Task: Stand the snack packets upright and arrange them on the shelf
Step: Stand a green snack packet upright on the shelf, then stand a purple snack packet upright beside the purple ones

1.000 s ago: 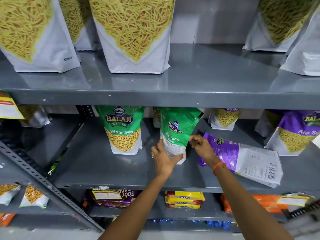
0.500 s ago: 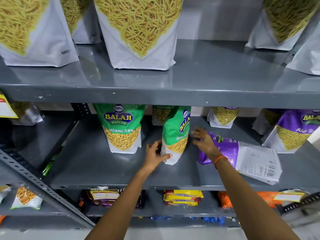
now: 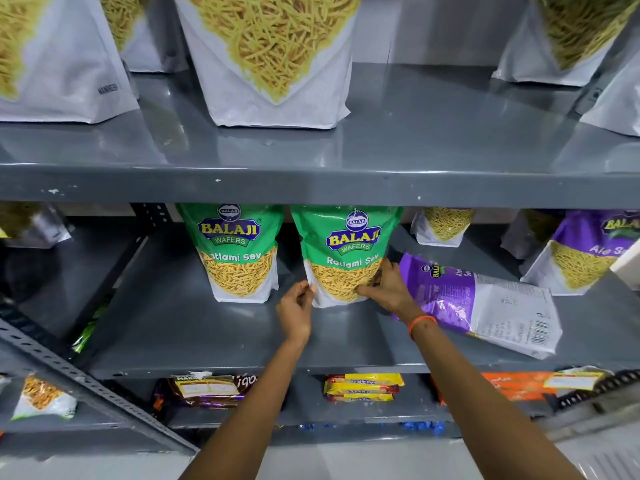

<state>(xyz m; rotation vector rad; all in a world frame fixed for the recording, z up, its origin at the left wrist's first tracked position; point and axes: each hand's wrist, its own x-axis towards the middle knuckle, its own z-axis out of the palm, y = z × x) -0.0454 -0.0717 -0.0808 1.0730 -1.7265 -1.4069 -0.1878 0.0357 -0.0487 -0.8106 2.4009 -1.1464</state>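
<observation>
A green Ratlami Sev packet (image 3: 346,254) stands upright on the grey middle shelf (image 3: 207,327), facing forward, just beside a matching green packet (image 3: 239,254) on its left. The left hand (image 3: 294,311) pinches its lower left corner; the right hand (image 3: 386,289) grips its lower right edge. A purple packet (image 3: 478,303) lies flat just right of it.
</observation>
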